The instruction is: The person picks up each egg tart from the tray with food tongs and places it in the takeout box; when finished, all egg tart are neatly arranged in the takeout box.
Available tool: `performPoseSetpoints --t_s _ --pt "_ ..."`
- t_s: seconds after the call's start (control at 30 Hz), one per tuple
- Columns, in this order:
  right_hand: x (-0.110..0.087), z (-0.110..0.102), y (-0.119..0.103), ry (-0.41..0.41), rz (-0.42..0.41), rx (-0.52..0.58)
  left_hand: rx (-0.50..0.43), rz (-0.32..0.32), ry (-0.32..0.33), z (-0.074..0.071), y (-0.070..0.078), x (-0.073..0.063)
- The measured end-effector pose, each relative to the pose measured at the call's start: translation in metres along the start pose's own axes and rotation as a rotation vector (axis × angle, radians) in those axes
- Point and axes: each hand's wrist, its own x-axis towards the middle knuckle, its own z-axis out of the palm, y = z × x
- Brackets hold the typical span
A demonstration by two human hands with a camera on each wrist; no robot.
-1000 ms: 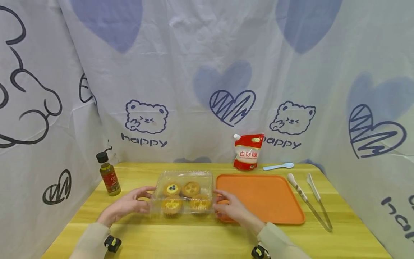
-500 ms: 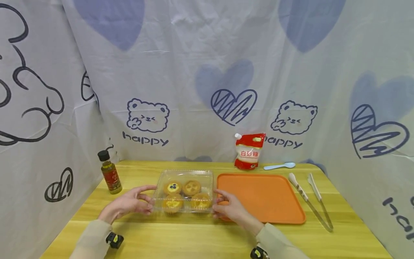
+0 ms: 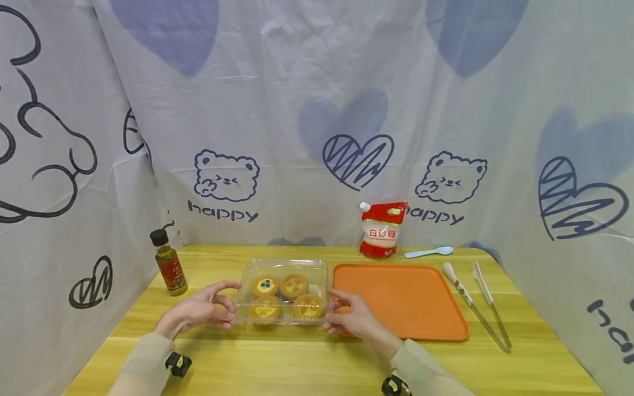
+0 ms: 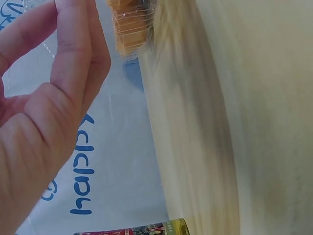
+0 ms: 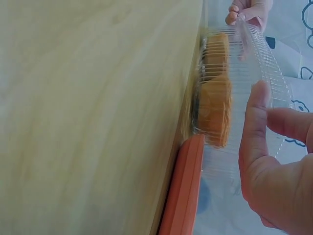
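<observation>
A clear plastic clamshell box [image 3: 286, 267] sits near the middle of the table, with several egg tarts [image 3: 265, 311] showing through its lid. One tart [image 3: 264, 285] carries dark berries. My left hand [image 3: 200, 309] is at the box's left side, thumb and fingers bent around the front left corner of the lid. On the opposite side, my right hand [image 3: 354, 316] pinches the lid's edge. The right wrist view shows the right thumb and a finger [image 5: 255, 122] against the clear rim, the tarts [image 5: 215, 110] below it. In the left wrist view, the left fingertips are cut off at the top.
An orange tray [image 3: 396, 300] lies right of the box, partly under my right hand. Farther right are tongs [image 3: 487, 322]. A sugar pouch [image 3: 381, 231] and a pale blue spoon [image 3: 428, 252] are at the back. An oil bottle [image 3: 170, 269] stands at the left.
My left hand has moved slightly right, its thumb and fingers closing in on the lid's left corner. The right hand and the box have stayed nearly still.
</observation>
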Motion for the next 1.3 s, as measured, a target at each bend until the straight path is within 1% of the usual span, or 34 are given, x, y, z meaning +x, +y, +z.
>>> performPoseSetpoints --t_s 0.23,0.47,0.67,0.8,0.87,0.93,1.0,1.1,1.2,1.3 --pt "0.0 0.003 -0.001 0.023 0.004 -0.005 0.031 0.003 -0.001 0.001 0.002 0.001" --pt "0.0 0.003 0.001 0.032 0.013 0.008 0.027 -0.007 0.0 0.001 0.0 0.002" --pt "0.001 0.002 0.001 0.043 0.032 0.019 0.034 0.014 -0.015 -0.002 0.0 0.003" --pt "0.0 -0.001 0.002 0.035 0.038 0.042 0.044 0.031 -0.038 -0.003 0.0 0.004" --pt "0.0 -0.002 0.003 0.026 0.035 0.046 0.063 0.031 -0.034 -0.005 0.001 0.003" --pt "0.0 -0.004 0.003 0.022 0.029 0.027 0.098 0.027 -0.009 -0.005 0.003 0.003" --pt "-0.001 -0.007 0.003 0.024 0.026 0.002 0.148 0.026 0.034 -0.005 0.006 0.002" --pt "-0.001 -0.015 0.002 0.034 0.024 -0.044 0.232 0.032 0.139 -0.003 0.012 0.003" --pt "-0.003 -0.024 -0.002 0.029 0.013 -0.073 0.289 0.054 0.231 0.001 0.019 0.003" --pt "-0.005 -0.031 -0.007 0.011 -0.02 -0.128 0.322 0.085 0.299 0.005 0.025 0.005"
